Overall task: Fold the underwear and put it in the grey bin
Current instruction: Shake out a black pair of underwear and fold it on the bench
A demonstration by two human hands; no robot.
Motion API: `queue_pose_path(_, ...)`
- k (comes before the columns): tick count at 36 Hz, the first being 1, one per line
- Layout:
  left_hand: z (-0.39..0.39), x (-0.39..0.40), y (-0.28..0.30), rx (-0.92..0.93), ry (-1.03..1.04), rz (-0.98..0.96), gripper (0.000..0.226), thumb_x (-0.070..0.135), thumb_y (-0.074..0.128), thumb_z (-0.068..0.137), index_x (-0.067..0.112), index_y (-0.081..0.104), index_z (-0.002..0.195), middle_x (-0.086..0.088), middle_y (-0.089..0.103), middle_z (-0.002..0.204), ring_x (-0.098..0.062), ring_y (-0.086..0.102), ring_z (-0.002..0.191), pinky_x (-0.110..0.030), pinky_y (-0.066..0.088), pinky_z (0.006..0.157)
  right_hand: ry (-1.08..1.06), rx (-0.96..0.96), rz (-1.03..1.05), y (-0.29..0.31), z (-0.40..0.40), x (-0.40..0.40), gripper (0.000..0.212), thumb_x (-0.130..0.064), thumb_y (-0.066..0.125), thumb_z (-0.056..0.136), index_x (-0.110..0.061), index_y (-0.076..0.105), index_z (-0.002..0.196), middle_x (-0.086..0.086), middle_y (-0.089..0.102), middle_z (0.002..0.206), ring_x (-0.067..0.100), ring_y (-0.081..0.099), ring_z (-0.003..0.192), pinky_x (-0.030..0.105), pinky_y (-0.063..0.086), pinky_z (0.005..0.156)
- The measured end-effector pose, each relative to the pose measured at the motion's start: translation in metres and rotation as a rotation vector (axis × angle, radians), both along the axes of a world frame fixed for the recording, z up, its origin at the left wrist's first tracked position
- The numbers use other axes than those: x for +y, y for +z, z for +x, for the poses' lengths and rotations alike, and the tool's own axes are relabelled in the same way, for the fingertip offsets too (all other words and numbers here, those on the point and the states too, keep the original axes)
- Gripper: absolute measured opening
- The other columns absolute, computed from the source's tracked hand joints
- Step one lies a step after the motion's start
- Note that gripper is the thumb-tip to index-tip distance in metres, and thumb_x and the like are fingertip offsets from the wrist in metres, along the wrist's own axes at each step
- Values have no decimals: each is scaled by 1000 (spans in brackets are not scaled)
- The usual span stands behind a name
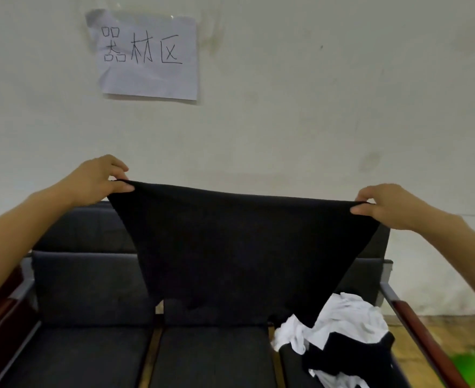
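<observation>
A black pair of underwear (pixel 236 247) hangs spread out in the air in front of the wall, above a dark sofa. My left hand (pixel 99 180) pinches its upper left corner between thumb and fingers. My right hand (pixel 384 205) pinches the upper right corner the same way. The waistband is stretched taut between the two hands and the cloth narrows downward. No grey bin is in view.
The dark sofa (pixel 90 289) with several seat cushions and wooden armrests (pixel 426 345) fills the lower part. A pile of white and black garments (pixel 340 340) lies on its right seat. A paper sign (pixel 146 54) is taped to the wall.
</observation>
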State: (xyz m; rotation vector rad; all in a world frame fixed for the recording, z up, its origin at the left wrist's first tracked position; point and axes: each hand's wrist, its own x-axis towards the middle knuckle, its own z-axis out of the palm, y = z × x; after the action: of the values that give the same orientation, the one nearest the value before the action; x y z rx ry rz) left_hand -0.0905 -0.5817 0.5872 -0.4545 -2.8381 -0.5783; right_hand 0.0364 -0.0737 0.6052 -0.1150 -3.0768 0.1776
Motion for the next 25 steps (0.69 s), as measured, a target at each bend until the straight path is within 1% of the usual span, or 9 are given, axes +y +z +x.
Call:
queue_pose_path(2,7,4,-3,-73,-42,-14,15,25,64,88,15,70,96,4,60,103,-19,53,101,-27,35,84,45,-42,54,-7,4,1,14,-33,53,94,-23,56,84,-6,58,80,20,53,82,27,35,64)
queue_pose_path(4,14,12,-12,-146,-65,-32,8,25,62,89,22,69,89,1,66,92,-19,57,93,-27,34,78,80,-49,94,-19,6,5,15,-34,53,94,-26,54,82,-9,53,73,16,50,75,25,32,60)
queue_pose_path(9,19,21,-54,-191,-54,-60,10,19,67,86,18,73,93,2,67,96,-17,57,95,-27,35,83,131,-144,91,-61,-8,7,12,-33,58,91,-23,65,94,-5,57,86,16,52,82,29,40,72)
queue_pose_path(11,15,21,-78,-245,-46,-89,8,15,69,84,17,74,90,2,69,96,-17,59,94,-25,36,83,151,-197,96,-86,-16,3,14,-30,60,90,-21,66,100,-6,56,87,14,51,82,28,38,73)
queue_pose_path(13,8,21,-106,-297,-32,-118,8,13,69,84,16,74,90,0,70,95,-17,60,91,-25,38,81,157,-235,98,-115,-27,-1,16,-27,61,90,-20,67,102,-2,62,92,17,55,86,29,42,75)
queue_pose_path(16,-8,19,-156,-362,-11,-141,10,13,68,85,15,74,93,2,69,95,-17,61,93,-27,41,85,127,-283,114,-165,-46,-7,18,-23,59,91,-21,66,107,4,64,98,22,58,91,31,44,74)
queue_pose_path(20,-33,19,-218,-377,-42,-205,9,19,67,86,26,72,89,4,71,96,-20,63,95,-36,47,87,96,-288,152,-225,-73,-12,17,-22,53,93,-23,63,107,5,65,103,24,58,97,30,37,70)
queue_pose_path(22,-54,19,-257,-374,-46,-239,11,21,65,87,25,73,94,2,71,100,-22,63,97,-38,48,87,65,-312,154,-268,-93,-16,19,-21,50,95,-22,61,110,5,65,102,25,58,98,29,36,70)
queue_pose_path(25,-82,21,-297,-348,-62,-259,17,19,63,89,21,73,103,1,70,105,-24,61,101,-36,47,87,20,-304,165,-312,-113,-24,26,-22,47,97,-24,59,120,7,65,109,27,58,103,30,38,72)
